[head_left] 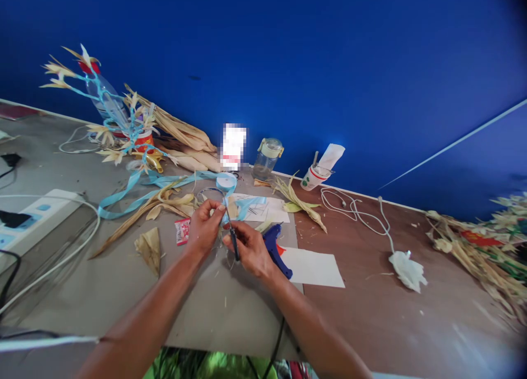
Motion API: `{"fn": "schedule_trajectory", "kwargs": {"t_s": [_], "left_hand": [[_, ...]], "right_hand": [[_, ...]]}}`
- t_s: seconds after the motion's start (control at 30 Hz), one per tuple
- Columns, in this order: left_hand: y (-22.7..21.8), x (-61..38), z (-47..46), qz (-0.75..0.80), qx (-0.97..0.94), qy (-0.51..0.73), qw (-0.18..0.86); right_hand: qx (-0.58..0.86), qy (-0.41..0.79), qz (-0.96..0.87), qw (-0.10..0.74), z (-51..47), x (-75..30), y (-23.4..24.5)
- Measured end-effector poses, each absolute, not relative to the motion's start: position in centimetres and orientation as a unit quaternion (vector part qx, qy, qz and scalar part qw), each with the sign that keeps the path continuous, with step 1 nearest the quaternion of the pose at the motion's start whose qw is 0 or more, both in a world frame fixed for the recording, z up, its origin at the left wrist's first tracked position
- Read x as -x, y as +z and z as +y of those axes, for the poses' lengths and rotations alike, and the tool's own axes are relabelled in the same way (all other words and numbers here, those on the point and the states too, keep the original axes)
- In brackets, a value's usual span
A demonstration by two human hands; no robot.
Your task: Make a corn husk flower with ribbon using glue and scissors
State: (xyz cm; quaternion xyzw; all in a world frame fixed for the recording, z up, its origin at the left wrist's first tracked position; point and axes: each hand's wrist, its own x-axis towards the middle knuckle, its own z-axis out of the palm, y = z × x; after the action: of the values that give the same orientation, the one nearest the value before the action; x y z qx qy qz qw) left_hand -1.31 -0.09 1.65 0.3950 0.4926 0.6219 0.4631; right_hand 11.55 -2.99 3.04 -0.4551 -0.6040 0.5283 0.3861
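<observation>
My right hand (249, 247) is closed around dark-handled scissors (234, 241), whose metal blades point up and away. Close beside them, my left hand (206, 225) pinches a thin, wire-like strand (209, 190) that arches above the fingers; its ends are hard to make out. Just beyond the hands lies a roll of light blue ribbon (226, 181), with a long tail running left. A blue hot glue gun (272, 244) rests by my right wrist. Thin dark pieces lie on white paper (275, 209) behind the hands.
Dried corn husks (164, 201) and a husk-flower branch wrapped in blue (134, 129) are at left, near a power strip (37, 220). At the back stand a glass jar (267, 158) and a paper cup (315, 177). A white cable (358, 206) and more husks (473, 253) lie right.
</observation>
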Motion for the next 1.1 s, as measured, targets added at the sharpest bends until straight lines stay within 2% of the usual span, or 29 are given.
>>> {"fn": "schedule_trajectory", "kwargs": {"t_s": [0.73,0.93,1.1], "left_hand": [[1.55,0.90,-0.25,0.474,-0.382,0.619,0.496],[1.71,0.95,-0.39,0.471,-0.395,0.609,0.500],[1.48,1.02,-0.43,0.467,-0.440,0.585,0.495]], "right_hand": [[0.430,0.556,-0.583,0.407,-3.18,-11.40,2.63],[0.416,0.613,-0.540,0.400,-3.02,-11.64,2.89],[0.390,0.625,-0.526,0.426,-2.67,-12.02,3.16]]}}
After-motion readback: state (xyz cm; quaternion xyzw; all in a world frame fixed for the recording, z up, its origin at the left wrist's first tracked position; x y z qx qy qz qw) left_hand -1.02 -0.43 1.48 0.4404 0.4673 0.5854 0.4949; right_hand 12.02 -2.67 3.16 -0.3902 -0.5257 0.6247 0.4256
